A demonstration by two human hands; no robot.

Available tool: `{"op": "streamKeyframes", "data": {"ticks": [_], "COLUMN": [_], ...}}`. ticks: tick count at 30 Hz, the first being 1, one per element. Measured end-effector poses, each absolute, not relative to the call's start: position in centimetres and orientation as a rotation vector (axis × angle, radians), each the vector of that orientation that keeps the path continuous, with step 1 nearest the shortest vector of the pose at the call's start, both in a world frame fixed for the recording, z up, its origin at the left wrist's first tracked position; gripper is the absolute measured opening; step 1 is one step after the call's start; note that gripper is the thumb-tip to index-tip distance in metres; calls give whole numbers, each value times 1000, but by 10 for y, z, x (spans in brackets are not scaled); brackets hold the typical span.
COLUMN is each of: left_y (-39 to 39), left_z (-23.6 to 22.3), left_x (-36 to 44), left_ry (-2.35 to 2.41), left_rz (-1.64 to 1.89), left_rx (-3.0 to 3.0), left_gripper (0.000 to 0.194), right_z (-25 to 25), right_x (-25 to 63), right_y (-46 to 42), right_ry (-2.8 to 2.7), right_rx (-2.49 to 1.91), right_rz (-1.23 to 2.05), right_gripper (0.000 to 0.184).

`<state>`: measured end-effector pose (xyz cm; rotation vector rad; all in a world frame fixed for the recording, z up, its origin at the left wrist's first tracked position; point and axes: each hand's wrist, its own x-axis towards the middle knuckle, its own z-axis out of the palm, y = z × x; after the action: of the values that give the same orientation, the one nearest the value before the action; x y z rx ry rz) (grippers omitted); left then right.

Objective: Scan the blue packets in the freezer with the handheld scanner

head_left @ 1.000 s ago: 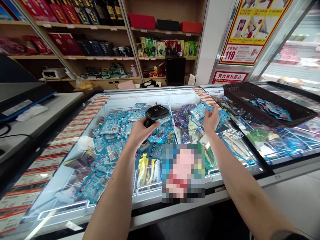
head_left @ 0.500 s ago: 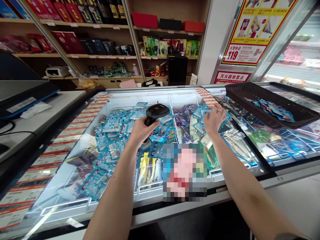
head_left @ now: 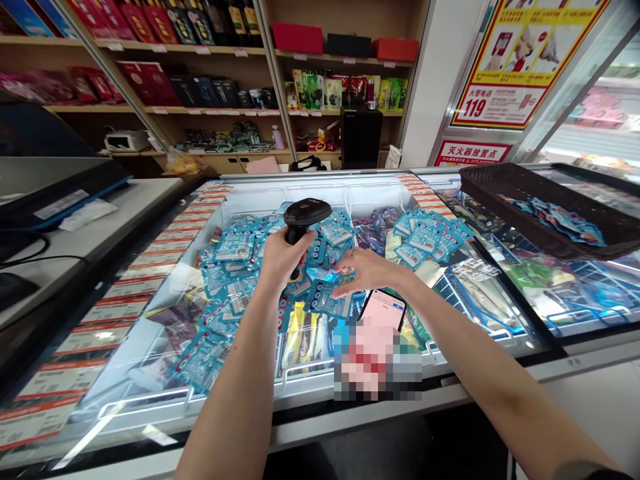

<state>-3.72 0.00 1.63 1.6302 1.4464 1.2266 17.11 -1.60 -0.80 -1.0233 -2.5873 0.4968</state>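
Note:
My left hand [head_left: 284,259] is wrapped round the handle of a black barcode scanner [head_left: 307,212], its head tilted up above the freezer's glass top. My right hand [head_left: 374,270] is empty, with thumb and fingers apart at the edge of a blue packet [head_left: 321,299]; whether it touches the packet I cannot tell. A big heap of similar blue packets [head_left: 234,248] lies on the glass left of and behind the scanner. Beyond my right wrist is a smaller group of blue packets [head_left: 429,237]. A phone [head_left: 384,305], partly pixelated, lies below my right hand.
A dark woven basket [head_left: 540,230] with several blue packets stands at the right. Price labels [head_left: 113,293] run along the freezer's left side. At far left is a counter [head_left: 145,193] with a black machine. Stocked shelves [head_left: 215,50] stand behind.
My right hand has moved left from the smaller group of packets to the packet near the phone. My left hand keeps hold of the scanner, and the view has shifted slightly.

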Motion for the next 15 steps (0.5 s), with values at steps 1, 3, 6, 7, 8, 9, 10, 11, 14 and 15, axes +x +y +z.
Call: {"op": "streamKeyframes", "data": {"ticks": [1,3,6,7,8,9,10,11,14,15], "left_y": [0,0,-1,-2,-3,-4,-5,-5,-6,-6], "left_z": [16,17,18,19,20,20,21,21,21,21], "left_x": [-37,-37,-37,-37,-37,-37,-37,-37,-38,-38], "left_ry": [1446,1444,1453,1461,1467,1468,1462,1452,1431,1432], "left_rz": [1226,1204,1143,1114,1081,1048,1019,994,967,967], "left_rx": [1624,1634,1670,1680,1691,1705,1720,1737,1759,1759], "left_gripper": [33,32,31,31,32,32,32,32,34,34], "right_z": [-7,-5,-5,-6,-6,-7,-8,-10,-20,-23], "right_x": [165,154,152,155,160,167,175,184,210,217], "right_y": [-19,-23,-23,-22,-19,-16,-13,-10,2,6], "right_ry": [-2624,-2672,-2692,-2673,-2638,-2577,-2499,-2413,-2108,-2009], "right_rx": [-1027,-1044,-1084,-1118,-1163,-1225,-1285,-1335,-1441,-1452], "right_rz": [451,384,390,427,474,531,600,654,701,706], "right_gripper": [63,67,64,62,61,61,61,60,57,57]}}
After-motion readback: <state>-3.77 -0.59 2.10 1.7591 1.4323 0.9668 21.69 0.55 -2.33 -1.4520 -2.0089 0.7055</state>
